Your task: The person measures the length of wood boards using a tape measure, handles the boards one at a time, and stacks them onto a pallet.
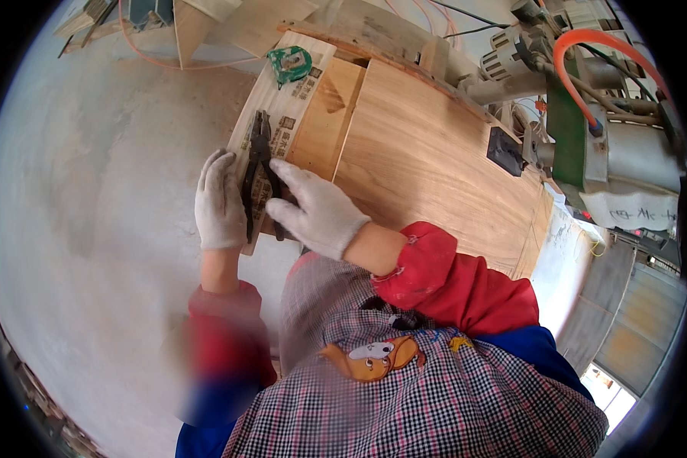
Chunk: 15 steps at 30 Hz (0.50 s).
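Observation:
A pair of dark pliers point(260, 141) lies on a pale printed wooden board point(285, 103), jaws pointing away from me and handles spread toward me. My left hand point(221, 202), in a white glove, is at the board's left edge, its fingers stretched out together beside the left handle. From the right, my white-gloved right hand point(318, 211) reaches over the board. Its forefinger and thumb are apart and meet the right handle; the other fingers are partly hidden. Farther up the same board rests a green tape measure point(289, 65).
Right of the board lies a wide wooden panel point(427, 153), with a narrower wood strip point(330, 114) between. A wooden rail point(389, 65) borders the far side. Machinery with an orange hose point(588, 38) and a black block point(505, 151) stands at the right. Concrete floor point(107, 214) spreads left.

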{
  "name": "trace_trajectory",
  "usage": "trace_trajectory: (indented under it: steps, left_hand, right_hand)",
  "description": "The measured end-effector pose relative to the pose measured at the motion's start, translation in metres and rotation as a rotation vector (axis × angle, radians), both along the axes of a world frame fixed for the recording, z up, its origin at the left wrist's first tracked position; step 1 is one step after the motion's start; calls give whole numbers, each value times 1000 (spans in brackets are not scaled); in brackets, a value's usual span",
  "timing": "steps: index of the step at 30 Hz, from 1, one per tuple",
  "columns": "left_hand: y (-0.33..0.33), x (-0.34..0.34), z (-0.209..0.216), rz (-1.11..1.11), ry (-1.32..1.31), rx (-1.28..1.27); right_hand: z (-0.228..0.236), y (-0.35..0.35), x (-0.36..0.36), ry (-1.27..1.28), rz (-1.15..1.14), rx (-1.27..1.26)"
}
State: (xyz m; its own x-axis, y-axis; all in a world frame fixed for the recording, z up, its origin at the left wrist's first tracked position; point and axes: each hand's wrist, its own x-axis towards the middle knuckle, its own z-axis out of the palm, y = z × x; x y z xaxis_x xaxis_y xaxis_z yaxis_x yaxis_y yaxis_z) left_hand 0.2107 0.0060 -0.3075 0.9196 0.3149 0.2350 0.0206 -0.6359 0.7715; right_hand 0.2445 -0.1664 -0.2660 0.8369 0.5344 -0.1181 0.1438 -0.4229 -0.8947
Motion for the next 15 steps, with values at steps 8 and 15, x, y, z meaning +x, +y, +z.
trace_trajectory:
  steps: [8, 15]
  left_hand:
    - [-16, 1, 15, -39, -50, 186]
    - [-87, -10, 38, -657, 188, 519]
  right_hand:
    - [-5, -208, -24, -182, -382, -480]
    - [-18, -444, -142, -73, -867, -868]
